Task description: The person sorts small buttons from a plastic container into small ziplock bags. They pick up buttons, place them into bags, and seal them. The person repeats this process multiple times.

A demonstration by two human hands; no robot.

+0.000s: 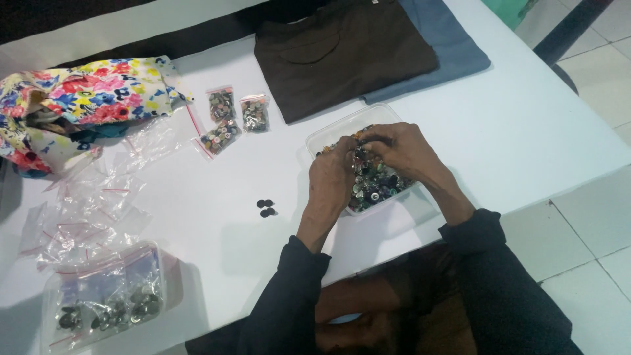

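Both hands are digging in the clear plastic tub of mixed buttons, sitting near the middle of the white table, toward its near edge. The left hand is curled palm-down over the tub's left side, fingers bent into the buttons; whether it is pinching one cannot be told. The right hand is reaching in from the far rim, fingertips bunched as if pinching, but any button is hidden.

Progress, judging by layout: three small filled zip bags are lying left of the tub, three dark loose buttons are sitting just left of the left hand, and a pile of empty zip bags is waiting toward the left edge. The tub is looking mostly full, so much appears left.

A second tub with bagged buttons is sitting at the near-left corner. Floral fabric and folded brown cloth are lying along the far edge.
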